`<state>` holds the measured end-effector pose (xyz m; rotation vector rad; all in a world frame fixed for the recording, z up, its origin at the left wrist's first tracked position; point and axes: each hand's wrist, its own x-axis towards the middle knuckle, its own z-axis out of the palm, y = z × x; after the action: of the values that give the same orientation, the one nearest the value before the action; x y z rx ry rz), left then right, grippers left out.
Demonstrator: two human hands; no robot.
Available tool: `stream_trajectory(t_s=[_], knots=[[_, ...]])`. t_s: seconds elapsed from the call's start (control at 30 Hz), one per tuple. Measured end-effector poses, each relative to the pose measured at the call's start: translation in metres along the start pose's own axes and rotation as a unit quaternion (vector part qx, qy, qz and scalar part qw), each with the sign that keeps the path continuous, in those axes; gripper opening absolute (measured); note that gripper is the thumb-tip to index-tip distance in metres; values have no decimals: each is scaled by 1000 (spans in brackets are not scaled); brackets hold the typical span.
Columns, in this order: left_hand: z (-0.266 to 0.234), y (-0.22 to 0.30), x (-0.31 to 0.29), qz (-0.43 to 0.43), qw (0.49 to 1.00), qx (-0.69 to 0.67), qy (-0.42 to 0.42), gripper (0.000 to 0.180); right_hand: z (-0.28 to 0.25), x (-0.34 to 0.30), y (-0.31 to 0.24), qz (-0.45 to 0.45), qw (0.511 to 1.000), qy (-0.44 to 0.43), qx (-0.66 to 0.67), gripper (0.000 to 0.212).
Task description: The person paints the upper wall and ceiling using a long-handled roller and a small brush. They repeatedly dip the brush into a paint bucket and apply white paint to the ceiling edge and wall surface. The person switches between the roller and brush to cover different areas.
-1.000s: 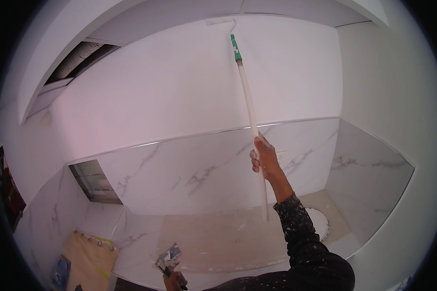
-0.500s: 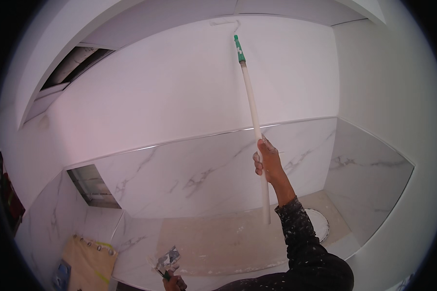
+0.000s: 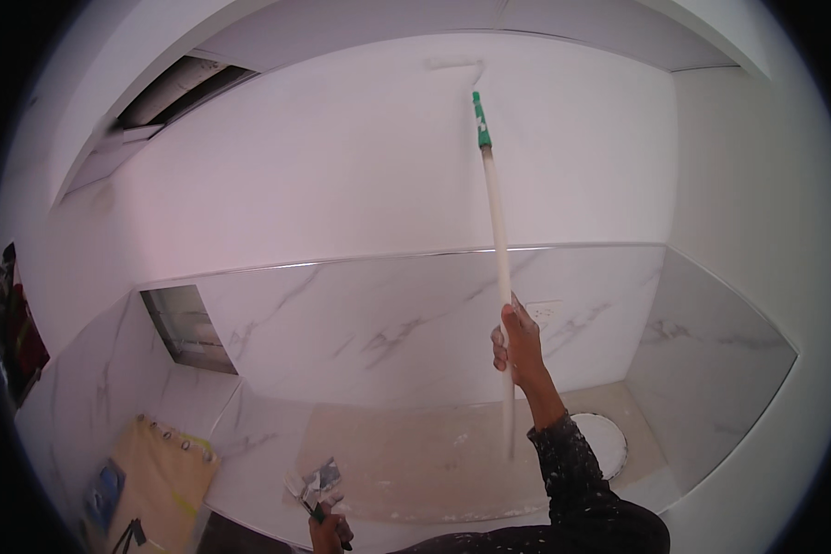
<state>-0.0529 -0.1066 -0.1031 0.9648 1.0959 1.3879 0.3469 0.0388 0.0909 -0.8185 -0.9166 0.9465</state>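
Note:
My right hand [image 3: 523, 343] is closed around the pale pole of a paint roller [image 3: 495, 208], which slants up from the lower middle. At the pole's top is a green handle [image 3: 482, 120], and beyond it the white roller sleeve [image 3: 452, 63] lies against the upper wall, just below the ceiling. Low in the picture, my left hand [image 3: 331, 530] is closed on a paintbrush [image 3: 307, 494] and a flat tool like a putty knife [image 3: 322, 475]; the fingers partly hide both handles. Paint marks speckle my right sleeve.
Marbled tiles [image 3: 388, 323] cover the lower wall, with an outlet [image 3: 545, 314] beside my right hand. Below lies a paint-spotted board [image 3: 406, 452] bearing a round white lid or tub [image 3: 600, 445]. A louvred window [image 3: 188, 328] and a tan eyeleted cloth [image 3: 162, 480] are at left. The ceiling has an opening [image 3: 180, 90].
The roller and pole have come down a little from the ceiling edge, with my right hand lower too. The whole view has shifted slightly. My left hand keeps its hold.

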Motion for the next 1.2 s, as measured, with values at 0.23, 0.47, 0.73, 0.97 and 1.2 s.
stream_trajectory(t_s=[0.23,0.47,0.73,0.97,1.2], knots=[[-38,-31,0,-68,995,-58,-36,41,23,-9,28,-50,998,-7,38,54],[-24,-23,-11,-72,991,-109,-41,48,32,7,27,-35,999,8,31,52],[-7,0,-16,-11,998,22,-56,46,49,-110,180,-45,997,-56,-21,24],[47,26,-1,198,967,108,-121,66,65,-214,256,66,964,-253,-56,23],[49,6,2,212,970,40,110,79,95,-237,290,5,889,-448,-98,46]])
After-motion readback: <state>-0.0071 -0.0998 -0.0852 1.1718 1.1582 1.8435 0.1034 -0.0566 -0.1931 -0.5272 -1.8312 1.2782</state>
